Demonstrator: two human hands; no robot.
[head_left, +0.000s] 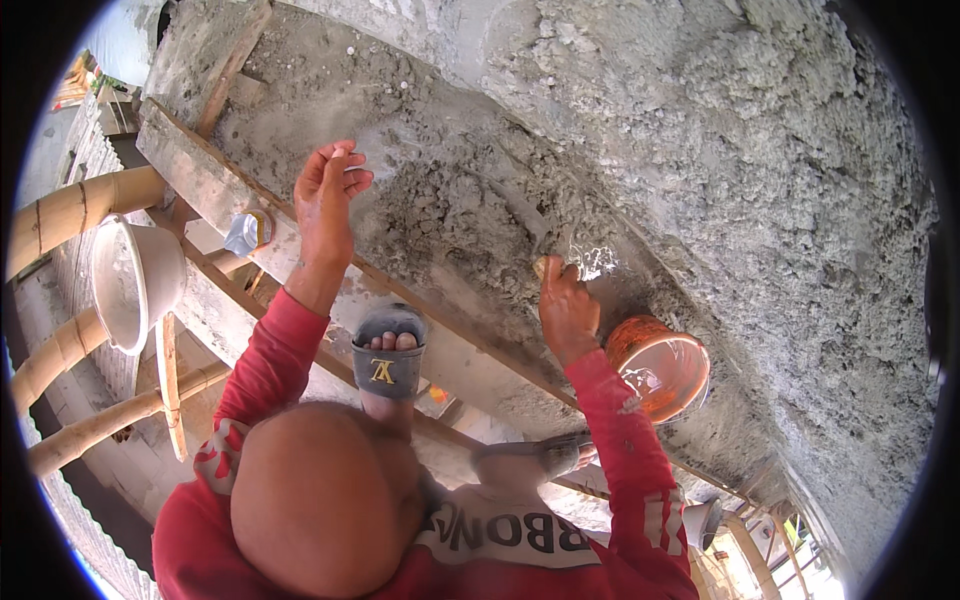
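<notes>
My left hand point(332, 195) is raised over the near edge of a mortar-covered ledge, its fingers loosely curled but apart, with nothing visible in them. My right hand point(568, 310) is closed around the pale handle of a trowel point(527, 217), whose grey blade blends into the mortar and is hard to make out. Rough grey mortar point(450, 225) lies along the ledge between my hands. Beside the trowel, water glints on the mortar. An orange bucket point(655, 370) with shiny liquid inside stands just right of my right wrist.
A rough plastered wall point(740, 170) rises along the right. A wooden board point(215, 170) edges the ledge, with a small grey container point(248, 232) on it. At left are bamboo poles point(85, 205) and a white basin point(135, 280). My bent knee point(310, 500) and sandalled foot point(388, 345) are below.
</notes>
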